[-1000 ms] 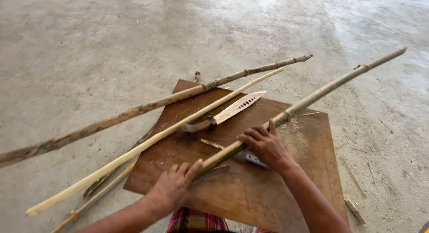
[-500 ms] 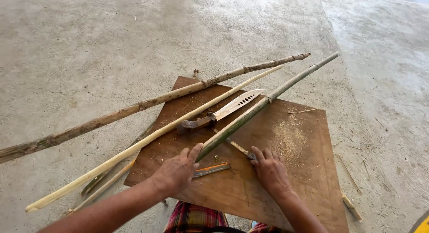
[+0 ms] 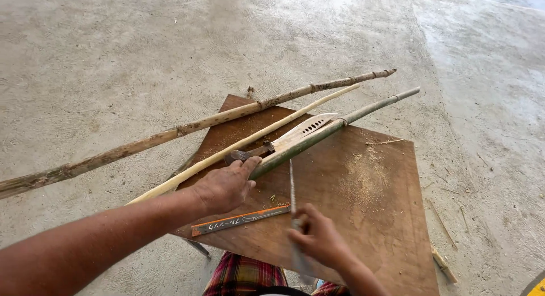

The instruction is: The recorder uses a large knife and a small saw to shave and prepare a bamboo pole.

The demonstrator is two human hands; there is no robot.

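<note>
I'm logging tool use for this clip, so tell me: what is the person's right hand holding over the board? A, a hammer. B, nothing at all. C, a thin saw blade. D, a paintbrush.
C: the right hand grips a thin saw blade that stands up over the wooden board, close to the green bamboo stick that the left hand steadies.

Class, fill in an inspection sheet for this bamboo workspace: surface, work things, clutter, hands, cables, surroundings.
Surface: brown board, dusted with sawdust.
Work things: green stem lying across the board; thin strip.
Clutter: knife, orange ruler, pale stick, rough pole.
Hands: left hand grips the green stem; right hand holds the thin strip.
Cables: nothing seen.
Surroundings: concrete floor, scraps at the right.
</note>
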